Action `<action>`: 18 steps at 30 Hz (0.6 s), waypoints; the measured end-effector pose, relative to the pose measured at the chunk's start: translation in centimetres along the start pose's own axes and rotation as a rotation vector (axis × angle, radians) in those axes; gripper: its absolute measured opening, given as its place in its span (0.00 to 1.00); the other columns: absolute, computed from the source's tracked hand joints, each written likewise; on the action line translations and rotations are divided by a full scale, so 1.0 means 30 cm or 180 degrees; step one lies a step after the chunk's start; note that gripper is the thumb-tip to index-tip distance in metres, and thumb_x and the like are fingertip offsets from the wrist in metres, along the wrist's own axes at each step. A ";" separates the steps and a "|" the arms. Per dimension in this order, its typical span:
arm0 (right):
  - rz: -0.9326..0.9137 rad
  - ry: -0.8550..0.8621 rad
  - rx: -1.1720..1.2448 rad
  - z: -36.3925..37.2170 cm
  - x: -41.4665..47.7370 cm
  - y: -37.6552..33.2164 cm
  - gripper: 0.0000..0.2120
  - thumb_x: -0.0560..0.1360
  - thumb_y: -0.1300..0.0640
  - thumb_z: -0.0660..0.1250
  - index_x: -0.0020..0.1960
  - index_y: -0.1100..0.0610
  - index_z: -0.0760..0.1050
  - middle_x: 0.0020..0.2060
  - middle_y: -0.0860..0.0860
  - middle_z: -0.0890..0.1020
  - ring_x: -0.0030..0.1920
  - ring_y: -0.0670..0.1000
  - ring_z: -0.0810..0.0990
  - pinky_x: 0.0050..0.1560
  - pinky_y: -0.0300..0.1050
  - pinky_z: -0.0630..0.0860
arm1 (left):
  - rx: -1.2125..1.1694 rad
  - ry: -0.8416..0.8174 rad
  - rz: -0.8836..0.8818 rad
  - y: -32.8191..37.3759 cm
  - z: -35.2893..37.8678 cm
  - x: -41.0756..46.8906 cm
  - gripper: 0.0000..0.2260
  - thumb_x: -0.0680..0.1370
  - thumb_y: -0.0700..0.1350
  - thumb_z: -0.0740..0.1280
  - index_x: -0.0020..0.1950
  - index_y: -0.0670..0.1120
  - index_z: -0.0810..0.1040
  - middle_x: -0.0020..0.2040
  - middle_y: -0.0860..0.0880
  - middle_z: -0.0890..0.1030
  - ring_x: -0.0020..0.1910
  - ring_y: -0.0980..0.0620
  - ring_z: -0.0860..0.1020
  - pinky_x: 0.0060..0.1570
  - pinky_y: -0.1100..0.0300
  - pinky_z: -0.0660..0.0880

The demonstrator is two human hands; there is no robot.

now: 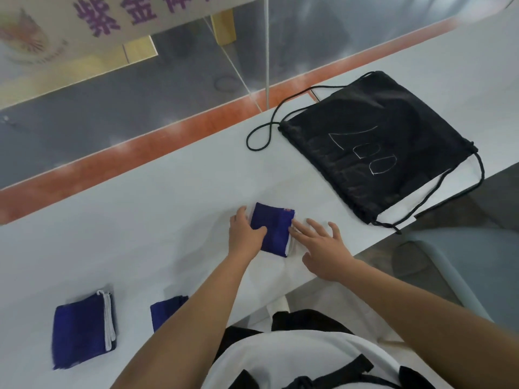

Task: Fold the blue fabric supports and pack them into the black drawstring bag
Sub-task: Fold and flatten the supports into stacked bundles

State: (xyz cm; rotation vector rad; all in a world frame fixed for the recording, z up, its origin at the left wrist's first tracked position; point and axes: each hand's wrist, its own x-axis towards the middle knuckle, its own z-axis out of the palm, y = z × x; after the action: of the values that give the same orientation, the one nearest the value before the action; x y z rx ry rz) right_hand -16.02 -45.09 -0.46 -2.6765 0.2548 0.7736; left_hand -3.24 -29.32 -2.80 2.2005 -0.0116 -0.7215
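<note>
On table (140, 214): drawstring bag (379, 147) far right; folded support (273, 228) centre, between left hand (244, 234) and right hand (323, 248); second support (80, 329), third support (163, 310) near left.

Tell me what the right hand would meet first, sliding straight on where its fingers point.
The blue fabric support: the right hand seems to touch its white edge, though contact is hard to confirm; the left hand rests on its far side.

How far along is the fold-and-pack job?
Done: one folded support lies lower left; a second support beside it is only partly visible. In hand: left hand and right hand press a third support on the table. Left: all packing; the black drawstring bag lies flat, apart.
</note>
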 end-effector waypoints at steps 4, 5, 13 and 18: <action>0.0032 0.0080 0.0273 -0.017 0.004 -0.015 0.31 0.79 0.55 0.58 0.80 0.44 0.54 0.81 0.43 0.50 0.81 0.51 0.45 0.78 0.62 0.41 | -0.0751 -0.0455 -0.0684 0.010 -0.039 0.034 0.16 0.73 0.39 0.74 0.61 0.39 0.80 0.52 0.45 0.85 0.51 0.45 0.83 0.53 0.50 0.81; 0.0056 0.0204 0.0416 -0.025 0.005 -0.022 0.28 0.80 0.54 0.59 0.79 0.44 0.58 0.81 0.44 0.53 0.81 0.52 0.48 0.78 0.61 0.44 | -0.0802 -0.0539 -0.0652 0.024 -0.057 0.023 0.13 0.74 0.38 0.73 0.58 0.41 0.82 0.50 0.45 0.85 0.49 0.46 0.84 0.51 0.51 0.81; -0.0786 0.0973 0.1702 -0.275 0.002 -0.253 0.27 0.74 0.55 0.73 0.72 0.47 0.71 0.70 0.47 0.74 0.69 0.48 0.70 0.72 0.51 0.66 | -0.0723 -0.0498 0.0258 0.071 -0.307 -0.239 0.07 0.73 0.38 0.74 0.49 0.46 0.83 0.46 0.46 0.86 0.43 0.47 0.85 0.42 0.57 0.81; -0.1449 0.0361 0.1384 -0.438 0.024 -0.486 0.02 0.72 0.58 0.74 0.44 0.53 0.85 0.39 0.46 0.86 0.42 0.46 0.82 0.49 0.49 0.79 | -0.1130 -0.0005 0.0274 0.003 -0.496 -0.436 0.06 0.73 0.40 0.76 0.48 0.48 0.85 0.46 0.48 0.86 0.46 0.46 0.84 0.46 0.57 0.80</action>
State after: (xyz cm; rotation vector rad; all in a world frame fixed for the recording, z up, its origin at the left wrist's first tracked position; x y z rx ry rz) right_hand -5.26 -36.54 13.57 -2.2398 -0.1452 0.3725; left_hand -6.74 -15.92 11.38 1.8492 0.0196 -0.6243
